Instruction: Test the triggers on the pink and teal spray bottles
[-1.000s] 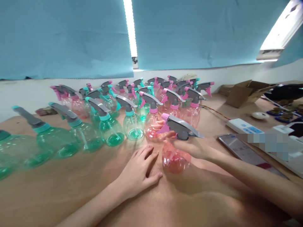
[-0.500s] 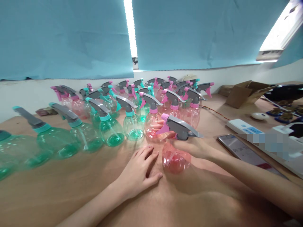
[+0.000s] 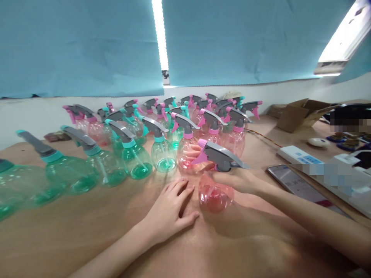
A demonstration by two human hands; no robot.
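A: Item 1, location?
B: Clear pink plastic spray bottle with grey trigger head (image 3: 216, 181) stood upright in the right hand (image 3: 237, 179), clasped at the neck, long axis vertical, nozzle pointing left.
A: Other hand?
B: Left hand (image 3: 171, 210) lay flat, released, just left of the bottle's base on the brown table (image 3: 72, 224).

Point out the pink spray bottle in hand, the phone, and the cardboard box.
pink spray bottle (image 3: 215, 195), head view, on its clear belly.
phone (image 3: 292, 181), head view, on its screen.
cardboard box (image 3: 295, 116), head view, on its side wall.
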